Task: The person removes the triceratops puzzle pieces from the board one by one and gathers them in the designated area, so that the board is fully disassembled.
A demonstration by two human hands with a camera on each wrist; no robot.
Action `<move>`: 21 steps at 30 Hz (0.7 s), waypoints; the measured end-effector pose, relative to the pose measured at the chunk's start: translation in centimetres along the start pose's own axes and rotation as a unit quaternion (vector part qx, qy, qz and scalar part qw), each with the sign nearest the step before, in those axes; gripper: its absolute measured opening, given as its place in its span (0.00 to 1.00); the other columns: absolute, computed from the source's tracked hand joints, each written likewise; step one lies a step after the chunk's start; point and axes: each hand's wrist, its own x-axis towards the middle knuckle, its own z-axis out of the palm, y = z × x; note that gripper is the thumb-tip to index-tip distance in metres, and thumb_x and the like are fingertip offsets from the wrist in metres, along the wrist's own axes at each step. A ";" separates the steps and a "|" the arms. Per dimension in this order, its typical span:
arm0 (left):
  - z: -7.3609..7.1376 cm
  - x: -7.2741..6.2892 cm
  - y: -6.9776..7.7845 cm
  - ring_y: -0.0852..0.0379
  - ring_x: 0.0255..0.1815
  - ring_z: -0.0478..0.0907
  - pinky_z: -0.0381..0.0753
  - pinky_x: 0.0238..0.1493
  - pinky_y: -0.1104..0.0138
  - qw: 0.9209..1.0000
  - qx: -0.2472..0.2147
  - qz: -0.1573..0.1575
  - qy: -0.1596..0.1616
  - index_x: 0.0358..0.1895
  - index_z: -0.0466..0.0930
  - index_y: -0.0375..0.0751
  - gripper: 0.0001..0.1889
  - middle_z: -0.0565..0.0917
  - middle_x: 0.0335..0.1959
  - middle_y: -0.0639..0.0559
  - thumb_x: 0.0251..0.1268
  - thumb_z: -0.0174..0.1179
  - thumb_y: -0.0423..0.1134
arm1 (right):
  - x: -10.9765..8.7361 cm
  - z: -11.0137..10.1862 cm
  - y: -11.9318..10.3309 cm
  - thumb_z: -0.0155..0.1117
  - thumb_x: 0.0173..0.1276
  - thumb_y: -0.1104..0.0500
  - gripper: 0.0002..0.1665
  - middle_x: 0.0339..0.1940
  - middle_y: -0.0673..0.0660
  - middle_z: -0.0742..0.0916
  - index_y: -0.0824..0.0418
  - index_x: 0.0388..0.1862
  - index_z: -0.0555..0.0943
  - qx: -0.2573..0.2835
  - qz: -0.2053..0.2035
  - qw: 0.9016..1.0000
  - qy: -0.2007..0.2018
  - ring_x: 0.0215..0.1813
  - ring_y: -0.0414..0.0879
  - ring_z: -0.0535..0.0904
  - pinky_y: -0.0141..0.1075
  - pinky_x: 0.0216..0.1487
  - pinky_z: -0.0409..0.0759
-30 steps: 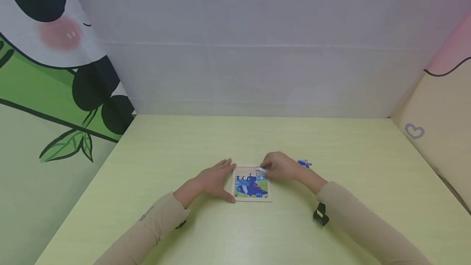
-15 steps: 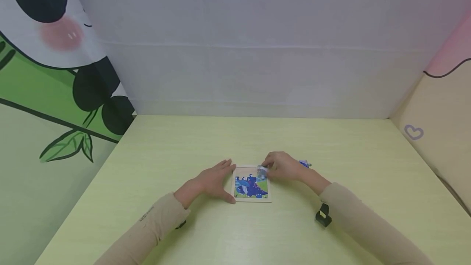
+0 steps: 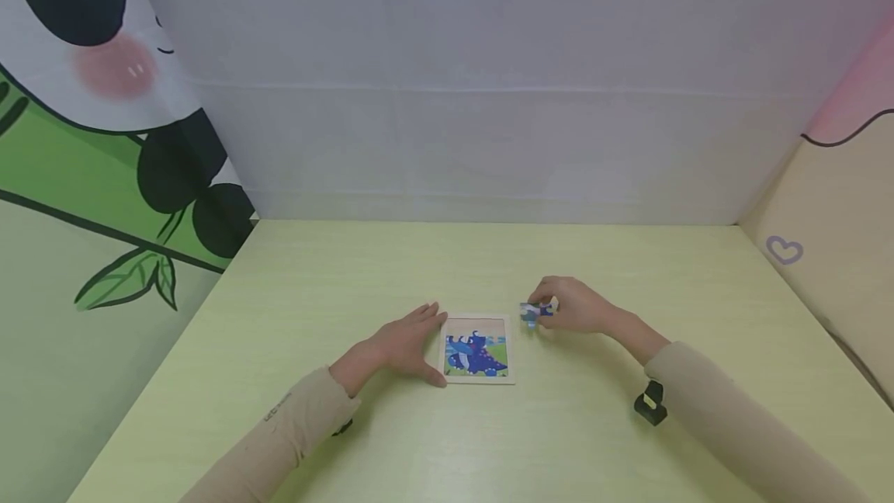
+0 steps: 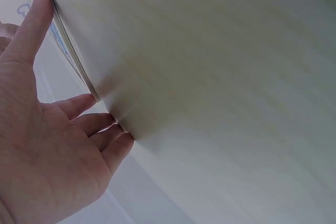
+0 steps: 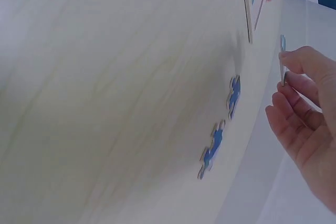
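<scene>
A square puzzle tray (image 3: 482,380) with a pale rim lies mid-table in the head view, its lower part filled with a blue dinosaur picture and a bare strip along its top. My left hand (image 3: 405,344) rests at its left edge, thumb at the near corner and index finger at the far corner, fingers fairly straight. Off the tray's right side, my right hand (image 3: 576,307) pinches a blue-and-white puzzle piece (image 5: 283,43) between thumb and fingers, raised above the table. Two blue puzzle pieces lie beneath it in the right wrist view, a nearer one (image 5: 212,150) and a farther one (image 5: 234,97).
The pale yellow-green table (image 3: 349,270) runs back to a whitish wall (image 3: 489,154). Painted panels stand at the left (image 3: 140,177) and right (image 3: 831,254) sides. A black device (image 3: 650,404) hangs at the right sleeve.
My right hand has lifted the puzzle piece off the tray's top right corner and carried it to the right. My left hand has stayed at the tray's left edge.
</scene>
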 end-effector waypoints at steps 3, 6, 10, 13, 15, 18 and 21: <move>0.0 0.0 0.0 0.46 0.72 0.43 0.53 0.67 0.51 1.000 0.002 0.000 0.000 0.70 0.51 0.39 0.56 0.49 0.72 0.42 0.37 0.67 0.64 | -0.9 -0.8 0.7 0.67 0.53 0.63 0.14 0.37 0.50 0.82 0.63 0.41 0.82 -0.004 0.014 1.000 0.002 0.42 0.48 0.78 0.32 0.35 0.78; 0.1 0.0 0.0 0.46 0.72 0.42 0.52 0.67 0.51 1.000 0.001 -0.003 -0.002 0.70 0.51 0.40 0.57 0.49 0.72 0.43 0.37 0.67 0.64 | -1.8 -1.5 1.7 0.66 0.54 0.63 0.14 0.37 0.51 0.82 0.63 0.41 0.82 -0.010 0.023 1.000 0.005 0.42 0.49 0.77 0.35 0.36 0.78; 0.1 0.0 0.0 0.47 0.72 0.42 0.52 0.68 0.52 1.000 -0.003 -0.005 -0.002 0.70 0.51 0.40 0.57 0.48 0.72 0.43 0.37 0.67 0.64 | -3.1 -2.2 3.1 0.66 0.54 0.64 0.14 0.37 0.52 0.83 0.64 0.41 0.82 -0.020 0.033 0.999 0.013 0.42 0.50 0.77 0.38 0.37 0.78; 0.2 0.0 -0.1 0.47 0.72 0.42 0.52 0.68 0.52 1.000 -0.002 -0.004 -0.002 0.70 0.51 0.40 0.57 0.48 0.72 0.44 0.37 0.67 0.64 | -4.0 -2.6 4.1 0.65 0.53 0.64 0.14 0.37 0.53 0.83 0.65 0.40 0.82 -0.030 0.041 0.999 0.019 0.41 0.52 0.77 0.40 0.36 0.79; 0.2 0.0 -0.1 0.47 0.72 0.42 0.52 0.68 0.52 1.000 -0.001 -0.005 -0.002 0.70 0.50 0.40 0.57 0.48 0.72 0.44 0.37 0.67 0.64 | -4.5 -2.8 4.7 0.66 0.53 0.65 0.14 0.36 0.54 0.83 0.66 0.40 0.82 -0.038 0.049 0.998 0.022 0.41 0.52 0.78 0.41 0.37 0.79; 0.1 -0.1 -0.1 0.47 0.72 0.42 0.52 0.68 0.52 1.000 0.000 -0.005 -0.003 0.70 0.50 0.40 0.57 0.48 0.72 0.44 0.37 0.67 0.64 | -5.1 -2.9 5.5 0.66 0.53 0.65 0.14 0.35 0.54 0.83 0.66 0.40 0.83 -0.047 0.060 0.997 0.021 0.40 0.52 0.78 0.42 0.38 0.79; 0.1 -0.1 -0.1 0.46 0.72 0.42 0.52 0.67 0.52 1.000 -0.002 -0.005 -0.002 0.70 0.51 0.39 0.57 0.48 0.72 0.43 0.37 0.67 0.64 | -5.5 -3.0 6.1 0.66 0.52 0.65 0.14 0.35 0.55 0.83 0.67 0.40 0.82 -0.046 0.072 0.996 0.018 0.40 0.52 0.78 0.44 0.39 0.78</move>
